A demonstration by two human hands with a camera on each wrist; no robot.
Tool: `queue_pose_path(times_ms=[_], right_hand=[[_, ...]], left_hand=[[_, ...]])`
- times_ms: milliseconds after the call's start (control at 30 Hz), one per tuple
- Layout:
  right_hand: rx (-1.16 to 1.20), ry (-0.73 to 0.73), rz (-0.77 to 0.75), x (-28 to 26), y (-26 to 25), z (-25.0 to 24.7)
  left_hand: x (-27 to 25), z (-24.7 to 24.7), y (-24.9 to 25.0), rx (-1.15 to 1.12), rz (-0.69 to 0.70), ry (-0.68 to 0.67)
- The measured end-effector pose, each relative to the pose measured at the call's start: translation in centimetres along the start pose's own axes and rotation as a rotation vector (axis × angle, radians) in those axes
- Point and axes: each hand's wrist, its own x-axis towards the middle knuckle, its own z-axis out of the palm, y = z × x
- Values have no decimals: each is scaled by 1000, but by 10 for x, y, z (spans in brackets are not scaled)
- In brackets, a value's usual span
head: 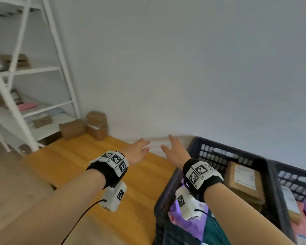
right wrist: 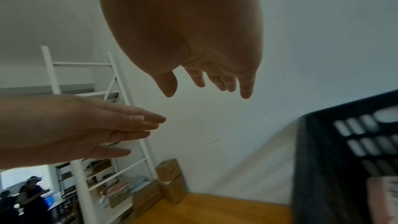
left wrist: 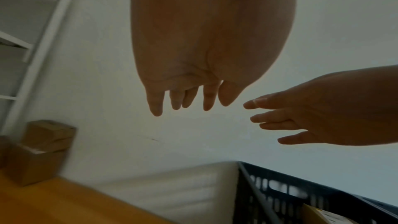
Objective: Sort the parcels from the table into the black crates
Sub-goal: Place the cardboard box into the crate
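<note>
Both hands, left hand (head: 137, 152) and right hand (head: 175, 152), are spread and empty (nothing held), with the cardboard parcels (head: 95, 125) on the counter (head: 74, 156) up-left, nearer the left.

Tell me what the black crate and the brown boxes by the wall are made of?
The black slotted crate looks like moulded matte plastic, given its even rows of slots. The brown boxes look like dull cardboard, with folded flaps, though they are blurred.

1. A white metal shelving rack (head: 42, 73) fills the left of the head view, brown boxes and a pink packet on its shelves.
2. A plain white wall (head: 184, 59) covers the upper right.
3. People (right wrist: 25, 195), blurred, stand at the right wrist view's lower left.
</note>
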Motion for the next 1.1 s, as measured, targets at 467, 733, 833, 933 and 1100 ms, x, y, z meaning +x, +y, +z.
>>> queue_pose_path(times_ms=[467,733,833,933,1100], right_hand=[[2,-189,0,87,-154,200],[16,-193,132,133,-186,280],[23,-214,174,151,-192,304],[37,-228,193,178,-196,327],[57,-260,215,239,-203,366]], left_hand=[[-53,-94,-264,-130,-187,31],[-45,-122,-381,-172,-231,2],[-33,-122,-408,-211,-242,-11],[-11,-124,-430,-213,-258,-26],[43,-134,-472,-217,-284,-39]])
